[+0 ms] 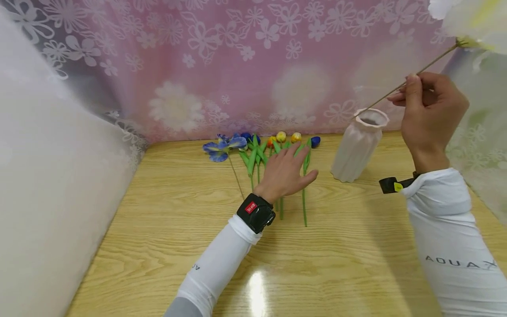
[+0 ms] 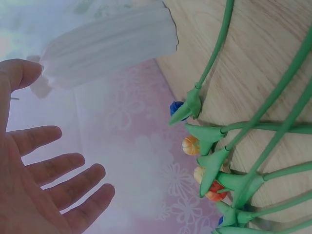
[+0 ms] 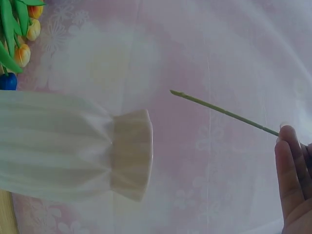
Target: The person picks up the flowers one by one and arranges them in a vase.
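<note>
My right hand (image 1: 437, 112) pinches the thin stem (image 3: 222, 111) of an artificial white flower (image 1: 481, 24), whose bloom is partly cut off at the top right of the head view. The stem slants down to the left, its bare lower end apart from the vase's mouth in the right wrist view. Below it a white fluted vase (image 1: 354, 152) stands upright on the table. My left hand (image 1: 284, 174) hovers with spread fingers over several artificial tulips (image 2: 212, 183) with green stems, holding nothing. It hides part of these tulips in the head view.
A blue artificial iris (image 1: 224, 147) lies left of the tulips on the wooden table (image 1: 166, 246). Right of them is a blue tulip head (image 1: 315, 141). A pink flowered curtain (image 1: 237, 66) hangs along the back edge, with pale sheer fabric on both sides.
</note>
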The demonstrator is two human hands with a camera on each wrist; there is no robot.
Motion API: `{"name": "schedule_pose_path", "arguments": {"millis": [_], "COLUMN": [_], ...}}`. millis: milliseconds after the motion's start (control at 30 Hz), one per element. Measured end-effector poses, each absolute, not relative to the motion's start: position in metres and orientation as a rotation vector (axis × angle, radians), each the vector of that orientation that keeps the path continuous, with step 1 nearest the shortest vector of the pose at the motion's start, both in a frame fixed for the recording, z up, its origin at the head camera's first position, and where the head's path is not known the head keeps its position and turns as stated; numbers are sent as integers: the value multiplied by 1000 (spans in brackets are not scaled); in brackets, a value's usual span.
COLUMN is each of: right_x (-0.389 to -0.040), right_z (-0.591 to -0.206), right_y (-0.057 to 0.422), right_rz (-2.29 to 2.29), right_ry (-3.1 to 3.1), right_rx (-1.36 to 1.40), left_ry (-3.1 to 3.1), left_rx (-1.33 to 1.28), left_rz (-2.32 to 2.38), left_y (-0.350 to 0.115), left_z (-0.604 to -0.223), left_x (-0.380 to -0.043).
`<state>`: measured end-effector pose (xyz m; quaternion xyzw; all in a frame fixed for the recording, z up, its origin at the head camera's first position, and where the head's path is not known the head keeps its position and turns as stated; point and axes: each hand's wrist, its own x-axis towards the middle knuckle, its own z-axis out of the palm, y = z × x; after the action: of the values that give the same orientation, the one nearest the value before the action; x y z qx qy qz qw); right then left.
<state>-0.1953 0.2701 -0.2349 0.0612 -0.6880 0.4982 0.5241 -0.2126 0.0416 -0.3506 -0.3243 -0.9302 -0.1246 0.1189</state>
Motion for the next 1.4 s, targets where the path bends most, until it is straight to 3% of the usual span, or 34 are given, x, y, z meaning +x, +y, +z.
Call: {"name": "schedule_pose_path", "arguments": {"millis": [333, 867, 1400], "right_x": [-199, -210, -213], "right_z": [-233, -267, -285], "right_y": [282, 303, 310], "right_rz": [1200, 1063, 878], "right_ry": [-1598, -2104, -2215], "right_rx": [95, -139, -181], "left_ry": [-2713, -2730, -2745], "left_rx": [-958, -959, -969], "left_rz": [-372, -359, -408], "left_y": [45, 43, 43], "left_z": [-351, -365, -383], "left_x": [-215, -214, -211]}}
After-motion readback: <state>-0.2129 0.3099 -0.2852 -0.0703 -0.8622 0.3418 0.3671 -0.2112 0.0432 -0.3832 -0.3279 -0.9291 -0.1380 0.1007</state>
